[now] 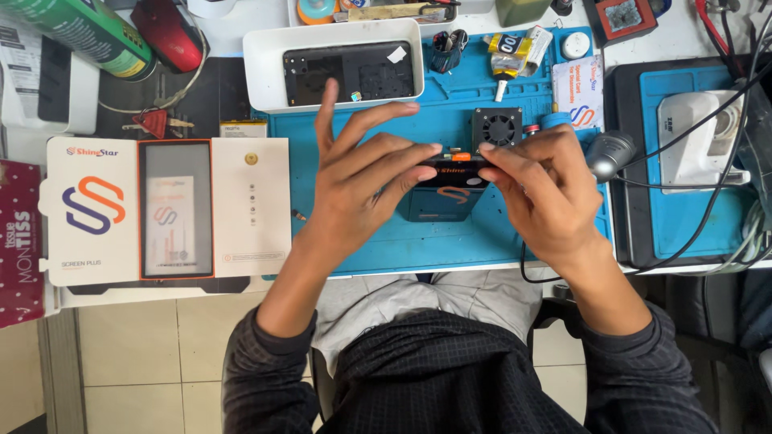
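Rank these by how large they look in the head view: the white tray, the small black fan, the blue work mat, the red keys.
1. blue work mat
2. white tray
3. small black fan and red keys: too alike to rank.

Phone repair workshop: blue work mat [386,241], hot-air tool [609,153], boxed replacement screen [175,209].

light: bright, even, diffuse overhead | shadows: soft, faint under both hands on blue mat [386,241] | glare: mild sheen on white tray [265,48] and white box [257,193] | blur: slight on fingertips | focus: sharp centre | edges: mild wide-angle bending
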